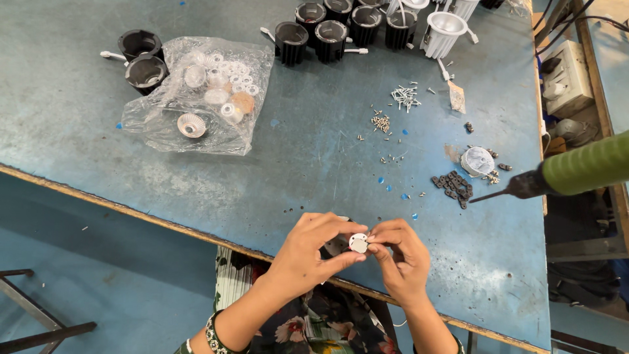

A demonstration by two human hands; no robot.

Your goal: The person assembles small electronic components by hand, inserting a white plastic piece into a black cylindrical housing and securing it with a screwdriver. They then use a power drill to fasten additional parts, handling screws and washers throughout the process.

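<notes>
1. Fingertips of both hands meet on a small round white disc (358, 243), held just above the near edge of the blue table (308, 151). The left hand (311, 252) pinches the disc's left rim between thumb and forefinger; a dark part shows behind those fingers, too hidden to tell what it is.
2. The right hand (398, 255) closes thumb and forefinger on the disc's right rim, so both hands grip the same piece.
3. Just beyond the fingers, small blue specks (386, 187) and a few loose screws lie on the tabletop.
4. Farther out and to the right of the fingers sits a cluster of small black clips (453, 187), with a round white cap (477, 161) just beside it.
5. A green-handled screwdriver (563, 174) reaches in from the right edge, its dark tip close to the black clips; whatever holds it is out of view.
6. Straight ahead of the fingers, well apart, lie two little heaps of screws (393, 108).
7. Far ahead and to the left rests a clear plastic bag (196, 95) of round lenses and reflectors, with two black housings (143, 60) touching its left side.
8. Along the far edge stands a row of black finned housings (327, 33), and to their right a white finned housing (444, 31).
</notes>
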